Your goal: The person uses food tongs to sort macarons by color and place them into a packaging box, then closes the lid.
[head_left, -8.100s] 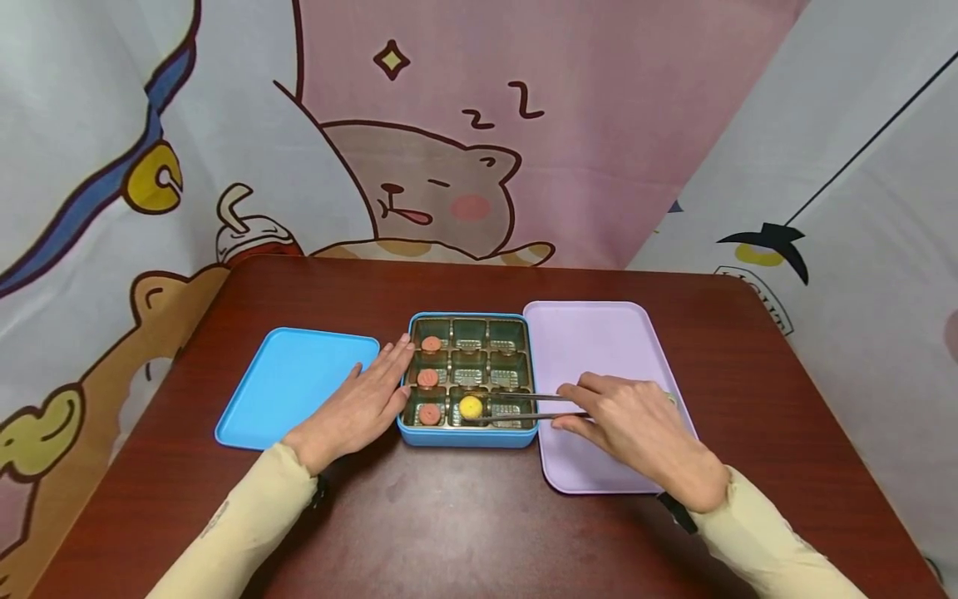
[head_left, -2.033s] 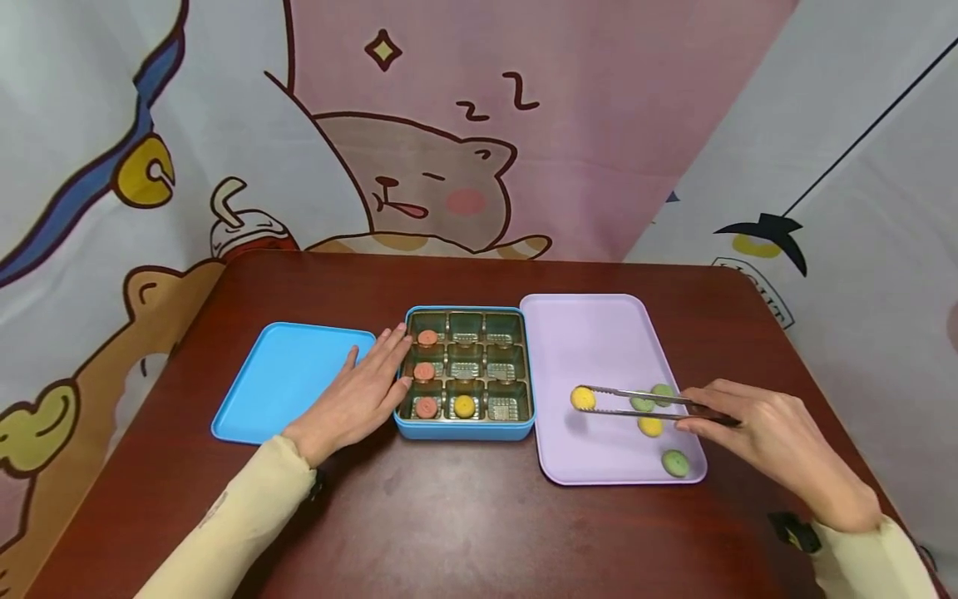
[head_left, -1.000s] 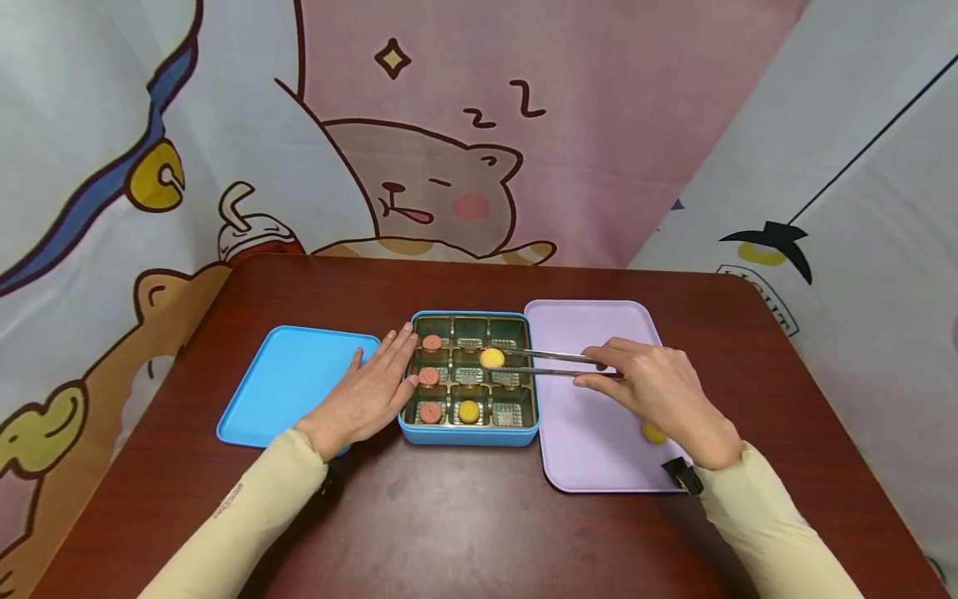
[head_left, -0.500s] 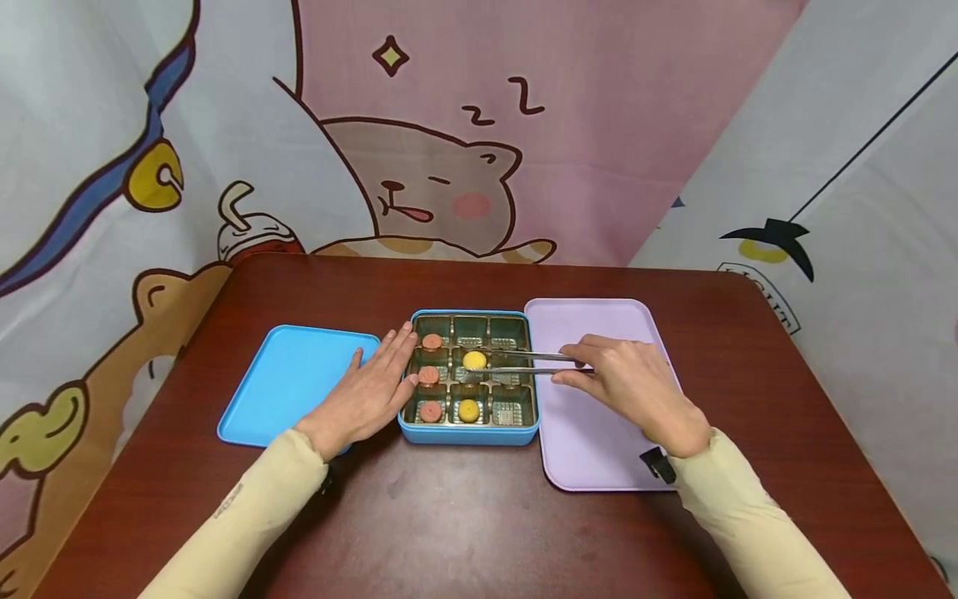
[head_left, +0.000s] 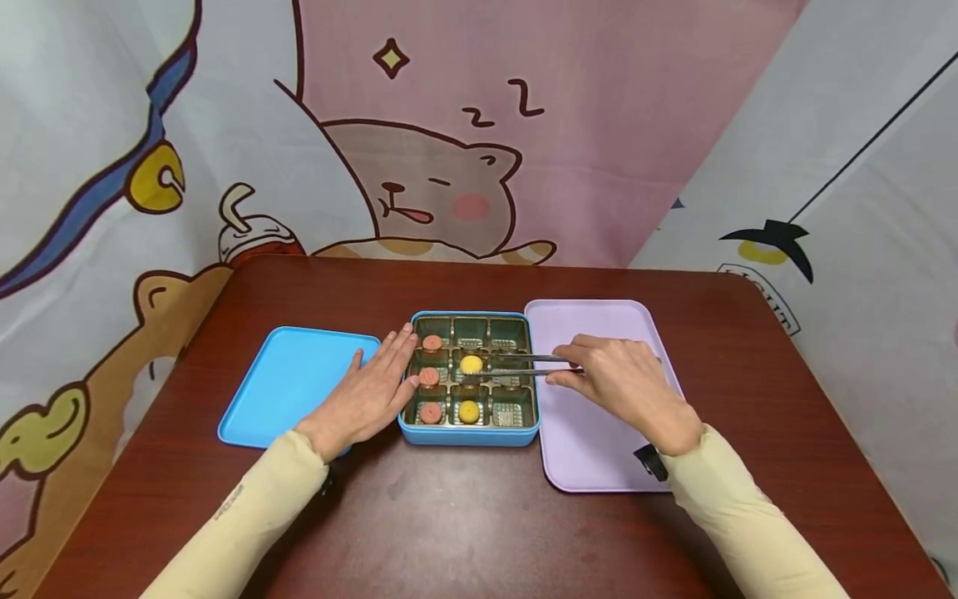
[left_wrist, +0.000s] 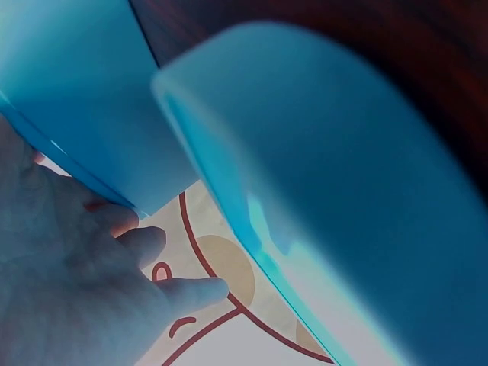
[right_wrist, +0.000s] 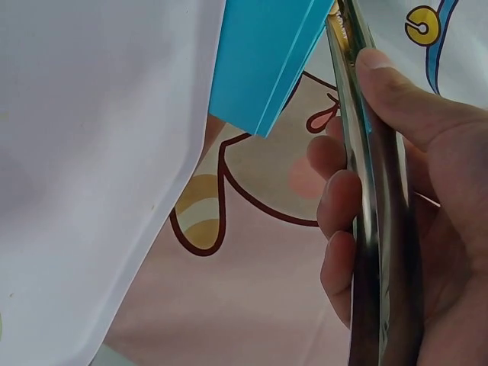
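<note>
- Your right fingers (right_wrist: 341, 204) grip tongs (right_wrist: 396, 259), apparently placing a yellow piece (head_left: 471, 364) in the box's (head_left: 467, 437) centre.
- Left fingers (head_left: 393, 349) lie straight at its nine o'clock edge.
- Next likely: ease tongs apart.

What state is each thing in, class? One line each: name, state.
Blue box: open, partly filled
Blue lid: off, flat
Purple tray: flat, partly hidden
Tongs: held, arms apart
Pink pieces: one per left compartment
Front yellow piece: in its compartment
Centre yellow piece: between tongs' tips
Left hand: fingers straight, at box edge
Right hand: gripping tongs
</note>
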Tool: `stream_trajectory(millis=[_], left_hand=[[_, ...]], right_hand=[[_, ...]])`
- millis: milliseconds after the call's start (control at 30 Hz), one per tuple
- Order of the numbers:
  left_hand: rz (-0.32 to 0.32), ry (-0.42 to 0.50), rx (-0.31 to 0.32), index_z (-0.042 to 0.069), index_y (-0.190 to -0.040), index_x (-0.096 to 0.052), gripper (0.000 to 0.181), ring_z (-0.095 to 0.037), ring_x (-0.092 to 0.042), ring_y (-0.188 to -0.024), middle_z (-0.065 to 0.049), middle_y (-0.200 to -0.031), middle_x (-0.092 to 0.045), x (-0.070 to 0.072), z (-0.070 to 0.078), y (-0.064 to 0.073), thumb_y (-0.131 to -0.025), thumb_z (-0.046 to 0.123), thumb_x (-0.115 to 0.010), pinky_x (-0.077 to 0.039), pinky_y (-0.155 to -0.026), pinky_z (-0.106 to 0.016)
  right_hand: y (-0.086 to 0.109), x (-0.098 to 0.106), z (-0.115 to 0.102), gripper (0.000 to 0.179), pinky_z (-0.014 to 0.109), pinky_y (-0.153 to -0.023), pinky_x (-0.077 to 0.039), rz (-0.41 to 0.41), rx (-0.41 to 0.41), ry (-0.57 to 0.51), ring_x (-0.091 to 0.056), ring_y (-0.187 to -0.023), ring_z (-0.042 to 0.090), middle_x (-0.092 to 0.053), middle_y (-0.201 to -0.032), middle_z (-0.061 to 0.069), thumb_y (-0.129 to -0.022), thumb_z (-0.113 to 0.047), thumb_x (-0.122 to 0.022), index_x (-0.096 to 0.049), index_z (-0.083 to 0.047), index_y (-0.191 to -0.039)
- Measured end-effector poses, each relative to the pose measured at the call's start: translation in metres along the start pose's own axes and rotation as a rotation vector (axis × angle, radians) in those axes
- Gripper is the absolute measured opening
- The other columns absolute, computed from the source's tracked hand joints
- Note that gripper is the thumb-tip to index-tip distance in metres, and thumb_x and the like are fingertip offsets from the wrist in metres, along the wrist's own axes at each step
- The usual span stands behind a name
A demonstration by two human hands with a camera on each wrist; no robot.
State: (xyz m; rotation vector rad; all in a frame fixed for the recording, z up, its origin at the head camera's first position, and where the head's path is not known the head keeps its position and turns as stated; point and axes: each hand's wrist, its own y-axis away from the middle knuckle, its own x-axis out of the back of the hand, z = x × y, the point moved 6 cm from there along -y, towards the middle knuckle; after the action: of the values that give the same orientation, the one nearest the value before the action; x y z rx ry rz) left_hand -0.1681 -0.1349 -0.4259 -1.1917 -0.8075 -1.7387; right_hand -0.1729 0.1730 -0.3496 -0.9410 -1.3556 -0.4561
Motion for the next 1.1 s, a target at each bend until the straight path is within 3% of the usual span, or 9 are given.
stream_trajectory(millis=[767, 933, 1100], left_hand=[[-0.004, -0.002, -0.004, 0.008, -0.167, -0.012, 0.068, -0.029, -0.009, -0.159, -0.006, -0.174, -0.002, -0.001, 0.001, -0.002, -0.113, 0.04, -0.038, -0.014, -0.119, -0.071], [-0.01, 0.002, -0.004, 0.008, -0.167, -0.011, 0.068, -0.029, -0.009, -0.159, -0.006, -0.174, -0.001, -0.001, 0.002, -0.001, -0.113, 0.039, -0.037, -0.014, -0.119, -0.07], [-0.015, 0.001, 0.001, 0.007, -0.167, -0.011, 0.068, -0.029, -0.009, -0.159, -0.006, -0.174, -0.001, -0.001, 0.001, -0.001, -0.113, 0.04, -0.037, -0.014, -0.119, -0.07]], right_hand=[[0.005, 0.0, 0.003, 0.033, 0.031, -0.046, -0.04, 0.018, -0.007, -0.006, -0.051, -0.056, 0.006, -0.063, -0.075, -0.012, -0.084, -0.043, -0.086, -0.081, -0.018, -0.104], [0.013, 0.006, 0.008, 0.033, 0.031, -0.046, -0.039, 0.024, -0.043, -0.018, -0.054, -0.059, 0.007, -0.063, -0.077, -0.015, -0.083, -0.045, -0.085, -0.08, -0.021, -0.104], [0.028, 0.019, 0.015, 0.035, 0.029, -0.043, -0.037, 0.097, -0.04, -0.029, -0.053, -0.056, 0.006, -0.067, -0.08, -0.013, -0.081, -0.044, -0.087, -0.08, -0.019, -0.104]])
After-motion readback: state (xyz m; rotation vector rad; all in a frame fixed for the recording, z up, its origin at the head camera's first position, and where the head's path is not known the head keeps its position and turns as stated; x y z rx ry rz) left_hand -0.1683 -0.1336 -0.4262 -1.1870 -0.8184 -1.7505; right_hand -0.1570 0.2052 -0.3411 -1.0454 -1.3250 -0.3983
